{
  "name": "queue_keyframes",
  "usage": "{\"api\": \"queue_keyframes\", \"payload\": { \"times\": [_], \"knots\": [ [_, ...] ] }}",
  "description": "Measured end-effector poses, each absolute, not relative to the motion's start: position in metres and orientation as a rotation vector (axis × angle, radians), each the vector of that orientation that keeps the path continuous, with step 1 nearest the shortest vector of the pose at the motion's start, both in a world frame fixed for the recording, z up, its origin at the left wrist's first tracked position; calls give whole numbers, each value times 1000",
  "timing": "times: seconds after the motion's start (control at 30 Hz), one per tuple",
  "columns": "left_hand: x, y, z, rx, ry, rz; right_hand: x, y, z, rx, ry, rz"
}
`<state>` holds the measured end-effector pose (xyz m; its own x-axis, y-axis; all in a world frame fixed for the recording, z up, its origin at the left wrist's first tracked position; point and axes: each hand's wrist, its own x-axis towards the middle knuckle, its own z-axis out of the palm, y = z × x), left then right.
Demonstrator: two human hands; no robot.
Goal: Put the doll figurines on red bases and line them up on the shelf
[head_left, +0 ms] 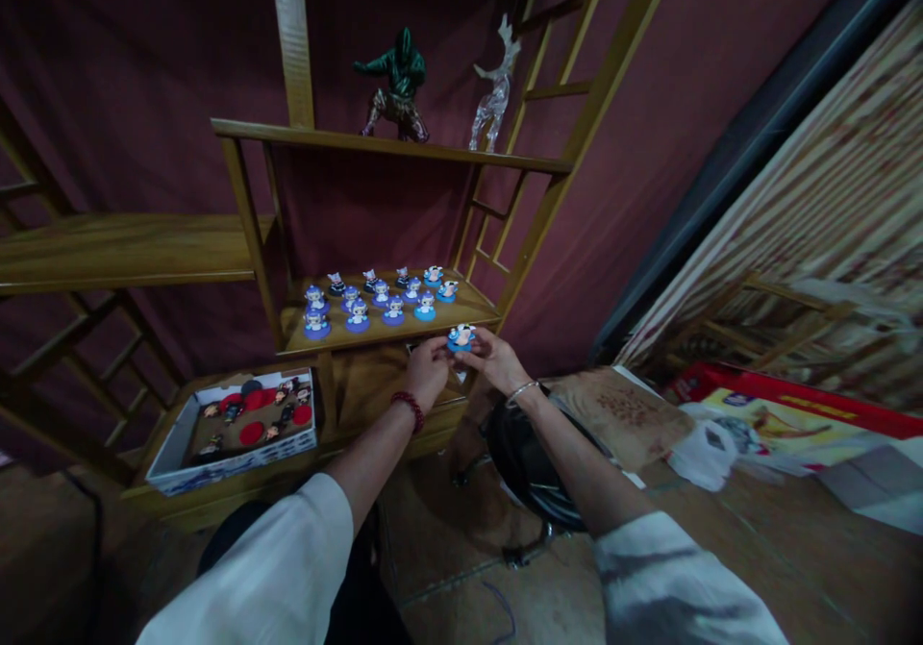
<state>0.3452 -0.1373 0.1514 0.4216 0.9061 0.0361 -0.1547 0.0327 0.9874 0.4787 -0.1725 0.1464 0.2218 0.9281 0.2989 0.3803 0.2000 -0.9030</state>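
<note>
Between my hands, just in front of the shelf's right front edge, is a small toy figurine (460,339) on a blue round base. My left hand (428,374) pinches it from the left, and my right hand (497,361) grips it from the right. Behind it, several similar figurines (358,316) stand in rows on the wooden shelf (303,339). Most of them have purple bases; those at the right have blue ones, and some at the back look black.
A shallow cardboard box (237,477) with several small figures and red discs sits at lower left. On the upper shelf stand a green-hooded statue (400,83) and a clear deer figure (494,92). A black stool (530,462), a plastic bag (707,455) and a red-yellow box (808,414) are at right.
</note>
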Motion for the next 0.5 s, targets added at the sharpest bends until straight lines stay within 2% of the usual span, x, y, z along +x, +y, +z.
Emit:
{"api": "queue_keyframes", "payload": {
  "times": [0.5],
  "knots": [
    [368,-127,158,1380,580,948,506,-157,165,-1449,-1384,484]
  ]
}}
